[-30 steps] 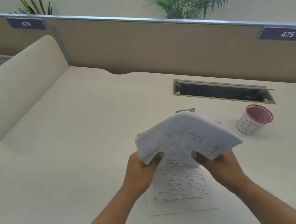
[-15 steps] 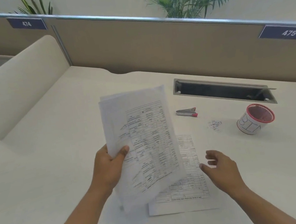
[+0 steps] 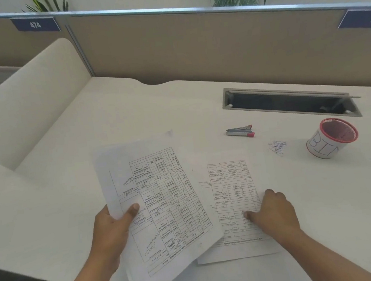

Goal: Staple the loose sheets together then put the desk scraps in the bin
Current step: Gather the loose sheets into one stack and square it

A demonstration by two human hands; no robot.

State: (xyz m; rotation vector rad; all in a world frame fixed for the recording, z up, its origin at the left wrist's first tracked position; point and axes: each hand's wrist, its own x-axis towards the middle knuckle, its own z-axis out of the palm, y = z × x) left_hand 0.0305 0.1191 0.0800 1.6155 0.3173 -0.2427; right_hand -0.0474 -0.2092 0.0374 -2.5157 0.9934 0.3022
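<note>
My left hand (image 3: 111, 230) holds a small stack of printed sheets (image 3: 161, 202) by its left edge, tilted just above the desk. One more printed sheet (image 3: 231, 195) lies flat on the desk to the right, partly under the stack. My right hand (image 3: 274, 213) rests on that sheet with fingertips pressing down, holding nothing. A silver and red stapler (image 3: 240, 131) lies farther back. A small pile of paper scraps (image 3: 276, 147) sits right of it, beside a red mesh cup labelled BIN (image 3: 331, 138).
A cable tray slot (image 3: 290, 104) with a raised lid opens in the white desk (image 3: 131, 114) behind the stapler. A beige partition (image 3: 193, 45) closes the back, and a curved divider (image 3: 27, 106) bounds the left side.
The stack went from both hands to my left hand alone and swung left and down. My right hand let go and came down onto the sheet lying on the desk.
</note>
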